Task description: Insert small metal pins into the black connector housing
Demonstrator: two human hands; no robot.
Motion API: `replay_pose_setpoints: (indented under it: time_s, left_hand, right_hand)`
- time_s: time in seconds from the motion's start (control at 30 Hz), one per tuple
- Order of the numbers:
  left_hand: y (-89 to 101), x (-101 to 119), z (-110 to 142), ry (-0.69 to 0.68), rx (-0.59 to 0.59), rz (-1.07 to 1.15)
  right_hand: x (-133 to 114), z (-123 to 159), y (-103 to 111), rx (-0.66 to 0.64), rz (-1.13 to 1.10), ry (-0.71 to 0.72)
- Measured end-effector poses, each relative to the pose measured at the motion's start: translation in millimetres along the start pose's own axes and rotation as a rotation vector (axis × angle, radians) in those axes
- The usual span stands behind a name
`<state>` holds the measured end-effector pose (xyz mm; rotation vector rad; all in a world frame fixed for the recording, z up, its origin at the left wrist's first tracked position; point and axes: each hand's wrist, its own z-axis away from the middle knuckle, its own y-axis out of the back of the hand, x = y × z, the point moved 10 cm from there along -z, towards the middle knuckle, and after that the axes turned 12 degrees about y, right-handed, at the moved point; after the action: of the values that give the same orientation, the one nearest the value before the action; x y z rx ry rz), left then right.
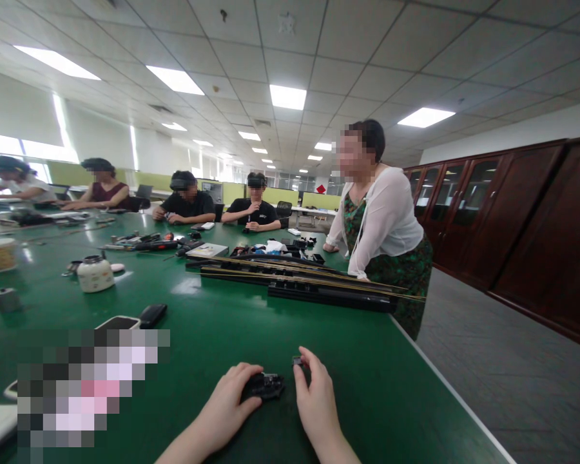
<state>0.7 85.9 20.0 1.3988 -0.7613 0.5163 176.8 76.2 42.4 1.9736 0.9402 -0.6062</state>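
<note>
My left hand [232,399] is closed around the left end of a small black mechanical part [267,386] low on the green table. Its top shows some silvery detail, too small to make out. To the right, my right hand [315,393] pinches a small dark block with a greyish face [297,361] between thumb and fingertips. The block is apart from the black part, a short way to its upper right.
Long black rails [328,299] with thin brass-coloured rods lie across the green table [367,361]. Tools [159,245] and a white jar [95,274] are farther left. A phone [118,323] lies nearer. A person [386,212] leans at the right edge; several others sit beyond.
</note>
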Motion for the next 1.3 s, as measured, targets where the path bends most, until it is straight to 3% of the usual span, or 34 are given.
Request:
replay_pose_setpoints:
  time_s: [0.3, 0.67, 1.3]
  left_hand:
    - [0.4, 1, 0, -0.021, 0.012, 0.001]
    - [-0.1, 0, 1, -0.013, 0.017, -0.048]
    - [1.3, -9, -2, 0.010, 0.057, 0.025]
  right_hand:
    - [-28, 6, -27, -0.277, -0.058, 0.055]
    - [-29, 10, -39, -0.394, 0.076, 0.110]
    - [-20, 8, -34, -0.320, -0.092, 0.102]
